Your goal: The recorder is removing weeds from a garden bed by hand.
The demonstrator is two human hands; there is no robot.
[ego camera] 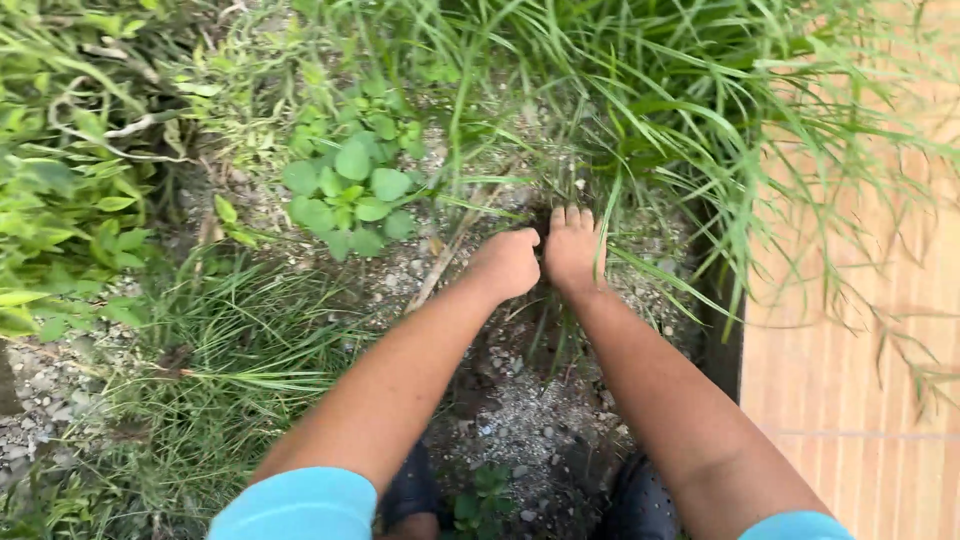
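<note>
Blue sleeves (pixel 300 505) nearest, left hand (pixel 508 263) and right hand (pixel 573 250) side by side, grip closed around grass clump (pixel 545 215) base

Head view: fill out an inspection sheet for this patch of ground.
Surface: gravelly soil, partly bare, small stones throughout.
Job's things: grass clump, its base at both hands.
Clutter: broad-leaved weed left of the hands; low grass tuft at lower left.
Hands: left hand fisted, right hand curled down, side by side at the clump's base; what they grip is hidden.
Cables: nothing seen.
Surroundings: tan paved strip on the right; dark shoes at bottom.
</note>
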